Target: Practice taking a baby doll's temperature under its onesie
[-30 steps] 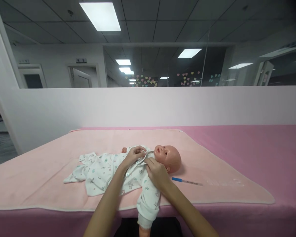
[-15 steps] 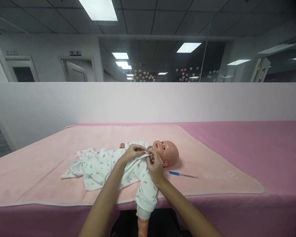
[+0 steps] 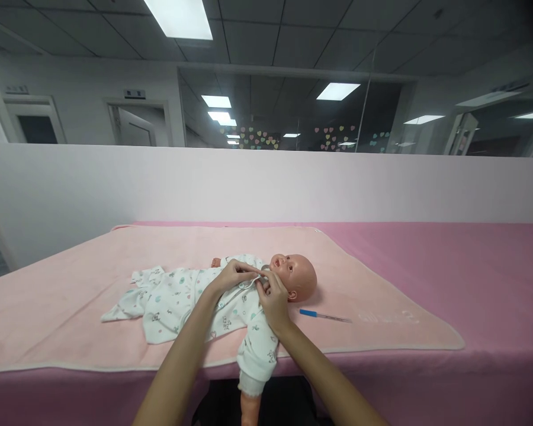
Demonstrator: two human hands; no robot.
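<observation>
A baby doll (image 3: 302, 277) lies on its back with its head to the right. It wears a white romper (image 3: 173, 299) printed with small figures. At the neck opening, my left hand (image 3: 236, 274) has its fingers closed on the romper's edge. My right hand (image 3: 273, 299) pinches the same edge just under the doll's chin, the two sets of fingertips almost meeting. Whether a fastener sits between them is hidden. One sleeved arm of the doll hangs past the table's front edge, between my forearms.
Beside the doll's head lies a thermometer (image 3: 324, 315) with a blue end. A peach blanket (image 3: 382, 296) is spread under everything, over a pink table cover (image 3: 493, 284). Behind the table stands a low white wall (image 3: 266, 183) with glass above it.
My hands stay at the romper's neckline, their fingertips slightly closer together, and the edge between them looks less stretched. The whole view has shifted and tilted slightly.
</observation>
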